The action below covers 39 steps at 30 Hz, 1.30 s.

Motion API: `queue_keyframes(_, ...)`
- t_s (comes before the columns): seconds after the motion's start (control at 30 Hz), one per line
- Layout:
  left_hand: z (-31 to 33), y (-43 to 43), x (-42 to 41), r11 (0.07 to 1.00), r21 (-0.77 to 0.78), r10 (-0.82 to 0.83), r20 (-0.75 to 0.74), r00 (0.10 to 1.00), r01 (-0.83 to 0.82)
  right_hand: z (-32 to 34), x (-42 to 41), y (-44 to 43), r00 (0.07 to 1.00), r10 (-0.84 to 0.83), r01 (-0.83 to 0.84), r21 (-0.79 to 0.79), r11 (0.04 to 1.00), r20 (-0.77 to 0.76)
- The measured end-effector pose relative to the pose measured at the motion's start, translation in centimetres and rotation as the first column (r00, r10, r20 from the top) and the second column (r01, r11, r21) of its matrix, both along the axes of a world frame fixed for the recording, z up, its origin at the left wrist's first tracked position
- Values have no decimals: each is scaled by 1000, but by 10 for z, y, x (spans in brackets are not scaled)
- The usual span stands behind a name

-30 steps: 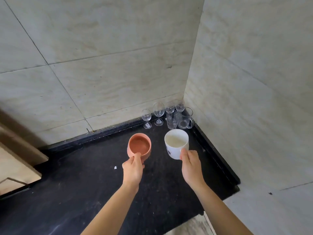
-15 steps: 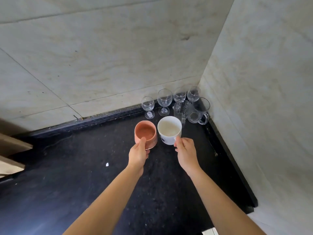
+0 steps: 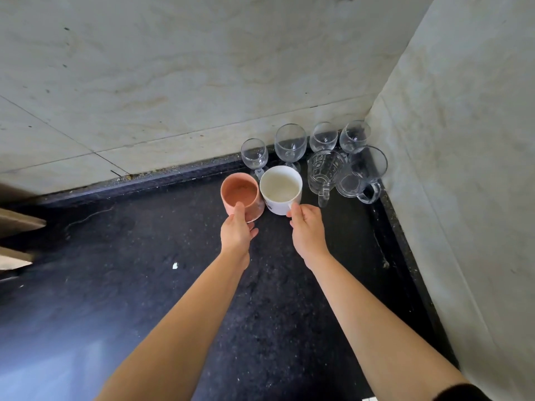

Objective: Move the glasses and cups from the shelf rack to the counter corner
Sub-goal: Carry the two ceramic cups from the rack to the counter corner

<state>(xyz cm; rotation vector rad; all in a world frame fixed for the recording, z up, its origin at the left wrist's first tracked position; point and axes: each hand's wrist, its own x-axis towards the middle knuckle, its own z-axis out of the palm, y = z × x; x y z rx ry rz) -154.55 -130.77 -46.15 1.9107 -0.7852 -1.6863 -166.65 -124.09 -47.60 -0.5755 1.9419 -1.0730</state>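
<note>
My left hand (image 3: 236, 230) grips the near side of a terracotta cup (image 3: 239, 195), thumb on its rim. My right hand (image 3: 307, 228) holds a white mug (image 3: 280, 189) by its near side. The two cups touch side by side, low over or on the black counter (image 3: 144, 270); I cannot tell which. Just behind them, in the corner, stand several stemmed wine glasses (image 3: 290, 143) along the back wall. Beside these are a patterned glass mug (image 3: 324, 172) and a plain glass mug (image 3: 362, 178).
Pale marble walls (image 3: 463, 140) close the corner at the back and right. A small white speck (image 3: 175, 265) lies on the counter. A wooden edge (image 3: 17, 224) shows at the far left. The shelf rack is out of view.
Both hands have carried the two cups forward and closer together toward the corner glasses. The cups, apart a second ago, are now touching, right in front of the wine glasses.
</note>
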Motion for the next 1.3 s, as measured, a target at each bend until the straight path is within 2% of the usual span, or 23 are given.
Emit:
queue_keyframes(0.3, -5, -5, -1, 998, 47, -43, -15, 999, 44, -9, -6, -9, 1000, -13, 13, 48, 999, -2)
queue_keyframes(0.5, 1, -9, 3, 977, 99, -204, 133, 970, 191, 4, -7, -16, 999, 6, 0, 155, 988, -37)
queue_keyframes(0.6, 18, -9, 17, 916, 23, -375, 411, 831, 401, 21, -8, -9, 994, 31, -13, 178, 984, -103)
queue_keyframes(0.7, 45, -8, 40, 783, -107, -427, 624, 654, 613, 45, -5, -1, 973, 107, -71, 176, 982, -203)
queue_keyframes(0.77, 73, -9, 58, 677, -197, -387, 724, 571, 709, 68, 1, -1, 926, 159, -121, 128, 984, -343)
queue_keyframes(0.83, 104, -13, 77, 581, -265, -302, 808, 506, 770, 97, 8, -9, 841, 225, -225, 61, 973, -492)
queue_keyframes(0.93, 160, -10, 111, 516, -380, -85, 869, 487, 768, 150, 24, -30, 678, 281, -422, -46, 905, -680)
queue_keyframes(1.03, 211, 5, 149, 535, -455, 125, 876, 466, 712, 199, 52, -54, 565, 233, -580, -180, 795, -792)
queue_keyframes(1.13, 245, 43, 201, 582, -489, 316, 872, 374, 650, 230, 100, -66, 484, 167, -724, -285, 628, -859)
queue_keyframes(1.3, 265, 132, 289, 721, -465, 428, 882, 198, 514, 240, 203, -45, 401, 259, -881, -292, 373, -879)
